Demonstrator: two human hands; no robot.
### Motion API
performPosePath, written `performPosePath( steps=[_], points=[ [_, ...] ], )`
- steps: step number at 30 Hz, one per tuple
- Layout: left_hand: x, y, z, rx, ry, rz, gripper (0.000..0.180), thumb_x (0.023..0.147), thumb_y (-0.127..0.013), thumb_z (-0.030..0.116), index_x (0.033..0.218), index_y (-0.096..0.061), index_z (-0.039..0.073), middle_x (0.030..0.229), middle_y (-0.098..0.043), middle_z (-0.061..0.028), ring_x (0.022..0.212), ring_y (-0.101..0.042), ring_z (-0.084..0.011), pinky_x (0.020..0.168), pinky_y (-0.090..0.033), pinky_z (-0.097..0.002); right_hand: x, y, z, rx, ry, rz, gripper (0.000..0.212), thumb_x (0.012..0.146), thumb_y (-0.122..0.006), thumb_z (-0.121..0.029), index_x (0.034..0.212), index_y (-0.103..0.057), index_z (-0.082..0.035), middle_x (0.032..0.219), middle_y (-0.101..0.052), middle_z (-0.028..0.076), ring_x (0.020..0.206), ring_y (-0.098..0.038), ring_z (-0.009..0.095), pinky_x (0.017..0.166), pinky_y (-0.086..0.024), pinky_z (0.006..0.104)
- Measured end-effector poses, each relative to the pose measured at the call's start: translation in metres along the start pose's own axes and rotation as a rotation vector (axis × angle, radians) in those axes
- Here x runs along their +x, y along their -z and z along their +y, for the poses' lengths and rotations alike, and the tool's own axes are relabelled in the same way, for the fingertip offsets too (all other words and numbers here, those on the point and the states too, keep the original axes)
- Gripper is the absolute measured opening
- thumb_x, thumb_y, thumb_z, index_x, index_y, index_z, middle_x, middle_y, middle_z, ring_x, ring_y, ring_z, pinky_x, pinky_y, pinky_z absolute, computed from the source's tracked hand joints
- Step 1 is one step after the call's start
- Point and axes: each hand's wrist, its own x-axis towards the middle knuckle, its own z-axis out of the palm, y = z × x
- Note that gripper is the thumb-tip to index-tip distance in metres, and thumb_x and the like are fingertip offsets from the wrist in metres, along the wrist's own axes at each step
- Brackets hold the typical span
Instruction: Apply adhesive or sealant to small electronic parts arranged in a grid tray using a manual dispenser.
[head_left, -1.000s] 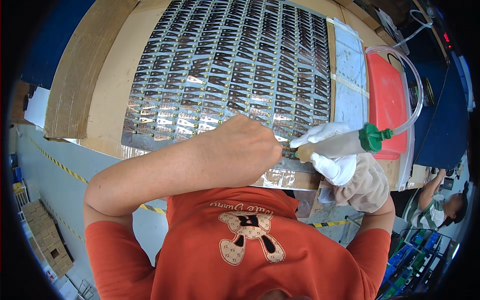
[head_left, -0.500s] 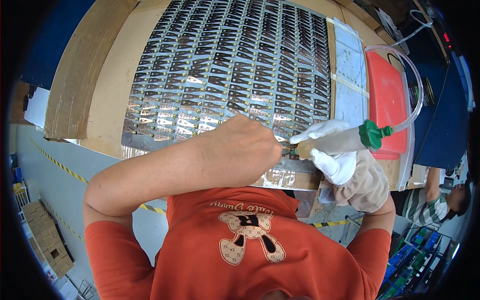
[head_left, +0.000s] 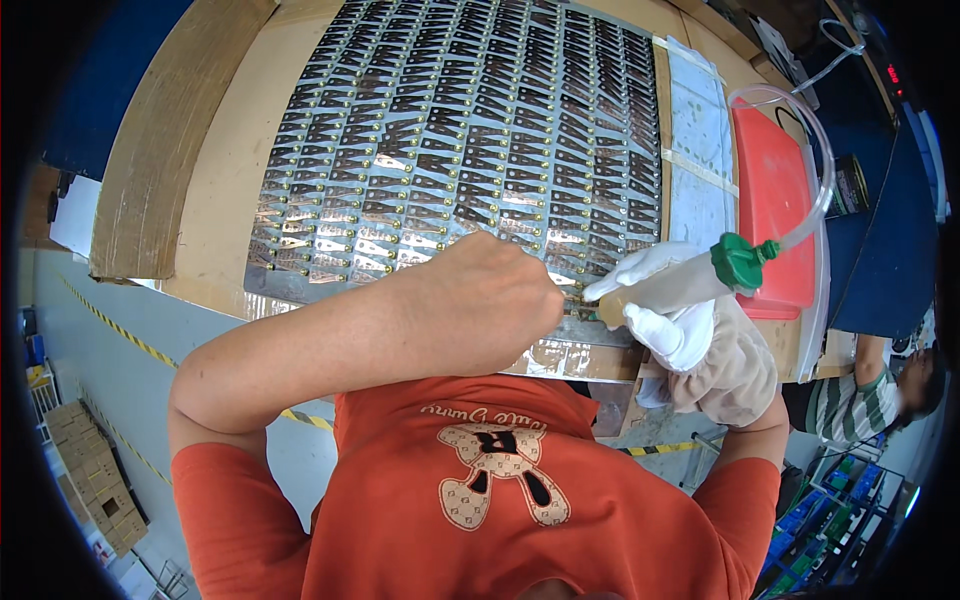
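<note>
My right hand (head_left: 678, 338), in a white glove, grips a dispensing syringe (head_left: 675, 288) with a cloudy barrel and a green cap (head_left: 738, 263). Its amber tip end points left, toward the fingers of my left hand (head_left: 495, 305). That hand is bare and closed, its back facing me; the fingertips and whatever is in them are hidden. Both hands are over the near edge of a dark sheet (head_left: 300, 288), which carries many rows of small, dark, tapered metal pieces (head_left: 435, 162) with brass-coloured dots.
From the cap a clear tube (head_left: 828, 165) loops up on the right over a red tray (head_left: 770, 210). A pale blue taped strip (head_left: 698, 120) borders the sheet. Cardboard edging (head_left: 150, 190) stands at left. Another person in a striped shirt (head_left: 855, 408) is at far right.
The syringe's capped end has shifted slightly left and down, and the tube has swung left with it. My left hand has stayed almost still.
</note>
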Motion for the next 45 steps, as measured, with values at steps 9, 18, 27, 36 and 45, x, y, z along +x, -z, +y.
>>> performPosePath(
  steps=[9,18,27,36,45],
  points=[
    [0.001,0.001,0.004,-0.015,0.024,0.026,0.007,0.059,-0.056,0.004,0.055,-0.056,-0.002,0.055,-0.056,-0.0178,0.054,-0.059,-0.0316,0.048,-0.046,-0.0406,0.006,-0.010,0.013,0.544,0.032,0.343,0.026,0.078,-0.060,-0.011,0.097,-0.045,-0.002,0.088,-0.063,0.022,0.056,-0.059,0.016,0.046,-0.046,0.0205],
    [-0.005,-0.001,0.011,0.026,0.048,0.030,0.009,0.065,-0.055,0.005,0.067,-0.061,-0.001,0.059,-0.058,-0.0175,0.060,-0.061,-0.0316,0.053,-0.048,-0.0403,-0.015,-0.005,0.005,0.447,0.012,0.147,0.026,0.077,-0.062,-0.009,0.098,-0.047,-0.002,0.092,-0.063,0.019,0.065,-0.060,0.016,0.056,-0.048,0.0248],
    [-0.003,0.005,0.027,0.064,0.073,-0.021,0.010,0.067,-0.054,0.006,0.067,-0.060,-0.002,0.058,-0.058,-0.0176,0.060,-0.062,-0.0315,0.053,-0.048,-0.0398,-0.042,0.008,0.010,0.237,-0.058,0.026,0.024,0.078,-0.060,-0.009,0.098,-0.048,-0.002,0.095,-0.062,0.013,0.088,-0.058,0.018,0.078,-0.046,0.0327],
    [0.021,-0.002,0.030,0.077,-0.017,-0.005,0.028,0.070,-0.052,0.006,0.095,-0.062,-0.001,0.054,-0.056,-0.0183,0.053,-0.059,-0.0319,0.048,-0.044,-0.0407,-0.032,0.007,0.022,0.374,0.019,0.229,0.025,0.074,-0.065,-0.009,0.095,-0.053,-0.002,0.090,-0.063,0.008,0.080,-0.058,0.014,0.070,-0.047,0.0286],
    [0.031,-0.002,0.027,0.053,-0.013,-0.056,0.021,0.070,-0.051,0.005,0.086,-0.062,-0.002,0.056,-0.056,-0.0186,0.054,-0.059,-0.0322,0.049,-0.044,-0.0413,-0.028,0.008,0.020,0.298,-0.026,0.227,0.023,0.075,-0.064,-0.010,0.095,-0.060,-0.001,0.085,-0.062,0.008,0.074,-0.059,0.014,0.065,-0.048,0.0274]
  ],
)
